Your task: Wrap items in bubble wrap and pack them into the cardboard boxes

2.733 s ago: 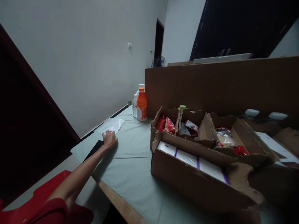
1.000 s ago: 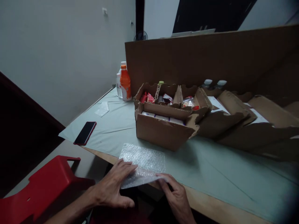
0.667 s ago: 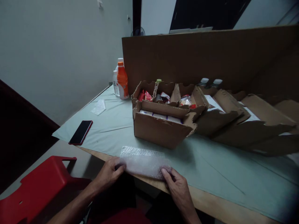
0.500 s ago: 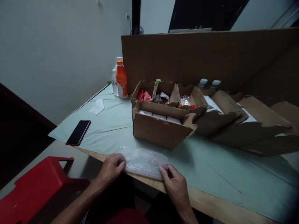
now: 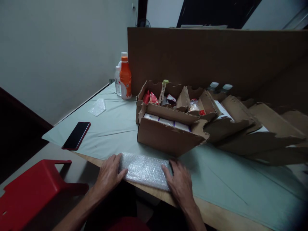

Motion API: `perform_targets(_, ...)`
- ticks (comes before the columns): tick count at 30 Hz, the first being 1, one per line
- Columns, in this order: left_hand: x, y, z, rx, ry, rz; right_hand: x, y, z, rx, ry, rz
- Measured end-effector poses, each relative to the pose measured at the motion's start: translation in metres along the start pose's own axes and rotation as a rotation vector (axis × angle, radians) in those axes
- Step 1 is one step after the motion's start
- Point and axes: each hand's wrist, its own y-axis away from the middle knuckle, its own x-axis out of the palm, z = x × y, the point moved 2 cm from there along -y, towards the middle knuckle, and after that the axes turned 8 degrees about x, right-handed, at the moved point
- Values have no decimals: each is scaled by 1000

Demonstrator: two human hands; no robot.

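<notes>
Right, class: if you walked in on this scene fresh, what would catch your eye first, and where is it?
Probably the two hands at the near table edge: the left hand and right hand press flat on either end of a sheet of bubble wrap. Just behind it sits a torn cardboard box full of packets. An orange bottle stands out brightly at the far left of the table, by the wall.

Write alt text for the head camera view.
Both hands, left hand and right hand, press a folded bubble wrap sheet flat at the table edge. Behind it sits an open cardboard box; a phone lies to the left.
</notes>
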Motion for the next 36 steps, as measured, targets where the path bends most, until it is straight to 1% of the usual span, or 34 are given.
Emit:
perform_targets(3,-2,-3,-3,0,-22,52,6,-11,9,-36,0,51)
perform_targets(6,0,-6,-7,-1,-5,95,9,-14,14,-56,-90,74)
perform_targets(8,3,-6,-7,3,27,67,7,-13,15,-45,-171,75)
perform_targets(10,7,-6,-5,-3,74,24,0,-10,13,-1,-263,99)
perform_targets(12,7,-9,0,-14,154,3,-6,-3,11,58,-361,165)
perform_targets(14,4,-14,5,-26,253,0,-9,8,9,100,-468,239)
perform_targets(16,-3,-25,10,-40,307,-7,-9,21,8,106,-567,307)
perform_targets(17,-7,-32,11,-39,301,-16,-8,28,9,102,-610,339)
perform_targets(20,-13,-58,11,31,164,-44,-3,46,19,74,-677,430)
perform_targets(23,-11,-84,9,106,59,-64,0,52,34,40,-627,432)
perform_targets(25,-8,-92,10,117,36,-86,1,49,43,9,-571,409)
perform_targets(26,-8,-90,10,120,24,-97,1,46,46,-13,-555,407)
perform_targets(28,-9,-75,12,166,15,-140,0,41,50,-48,-554,411)
perform_targets(29,-10,-62,12,224,27,-164,0,38,50,-55,-562,420)
perform_targets(31,-12,-29,10,390,80,-188,-1,34,50,-56,-582,450)
perform_targets(32,-12,-12,9,468,114,-173,-1,33,50,-54,-592,469)
perform_targets(33,-11,4,9,513,143,-141,-1,32,49,-54,-602,489)
perform_targets(34,-10,17,9,527,165,-117,-1,31,49,-54,-611,506)
perform_targets(36,-7,31,13,466,194,-124,-2,30,47,-47,-628,524)
